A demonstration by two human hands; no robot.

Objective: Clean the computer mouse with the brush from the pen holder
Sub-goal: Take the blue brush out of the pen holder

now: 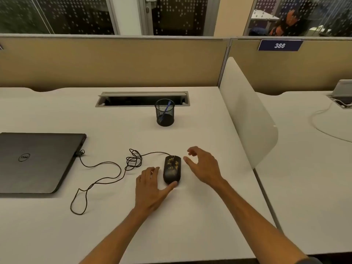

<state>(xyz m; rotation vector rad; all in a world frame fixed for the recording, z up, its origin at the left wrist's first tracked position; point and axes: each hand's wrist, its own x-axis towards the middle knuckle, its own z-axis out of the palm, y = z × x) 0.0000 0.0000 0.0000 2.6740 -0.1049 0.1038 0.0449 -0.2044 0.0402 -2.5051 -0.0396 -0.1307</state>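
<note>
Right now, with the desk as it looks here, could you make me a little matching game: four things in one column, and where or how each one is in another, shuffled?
Things:
1. brush
2. computer mouse
3. laptop
4. left hand

States:
A. closed, lying flat at the desk's left side
B. leaning inside the black mesh pen holder
C. speckled with yellowish bits on top
D. resting on the desk, thumb against the mouse's near end

Pairs: 1-B, 2-C, 3-A, 4-D
</note>
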